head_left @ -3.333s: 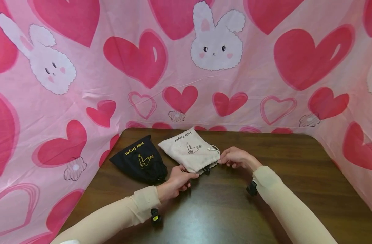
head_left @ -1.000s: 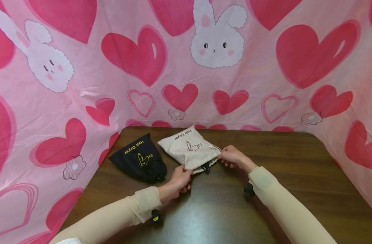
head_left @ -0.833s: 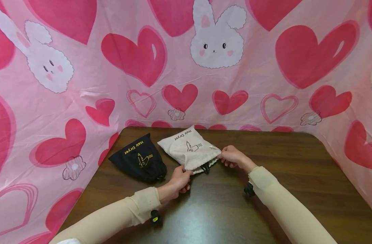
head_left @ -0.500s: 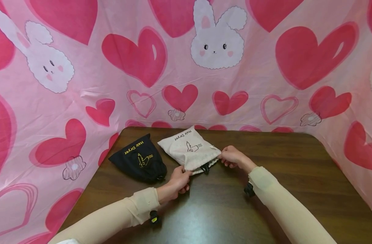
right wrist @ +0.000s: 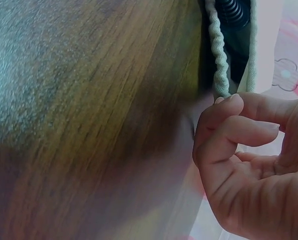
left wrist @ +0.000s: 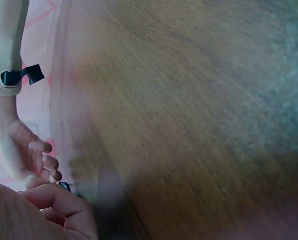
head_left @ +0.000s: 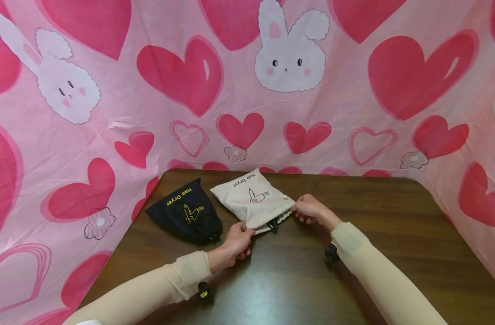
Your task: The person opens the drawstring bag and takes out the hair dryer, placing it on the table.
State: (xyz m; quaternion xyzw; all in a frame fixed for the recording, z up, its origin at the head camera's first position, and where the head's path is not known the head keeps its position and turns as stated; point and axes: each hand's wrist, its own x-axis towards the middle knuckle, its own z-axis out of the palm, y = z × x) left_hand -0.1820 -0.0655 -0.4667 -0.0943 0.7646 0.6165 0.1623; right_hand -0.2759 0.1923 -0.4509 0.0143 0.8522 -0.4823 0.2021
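Observation:
A white drawstring bag (head_left: pixel 251 198) printed "Hair Dryer" lies near the back middle of the table, its mouth toward me and spread apart. My left hand (head_left: pixel 236 241) pinches the near left corner of the mouth. At the other corner, my right hand (head_left: pixel 312 209) pinches the gathered hem (right wrist: pixel 219 55) between thumb and forefinger. Inside the mouth shows a black ribbed cord end (head_left: pixel 273 224), seen closer as a coiled black strain relief (right wrist: pixel 233 12) in the right wrist view. The rest of the contents is hidden by the cloth.
A black drawstring bag (head_left: pixel 186 212) with yellow "Hair Dryer" print lies just left of the white one. Both rest on a dark wooden table (head_left: pixel 377 203). A pink cloth (head_left: pixel 231 81) with hearts and rabbits hangs round the table's back and sides.
Since the earliest frame, my left hand has lifted its side of the white bag's mouth, which now gapes wider. Over the last second, both hands have held nearly still.

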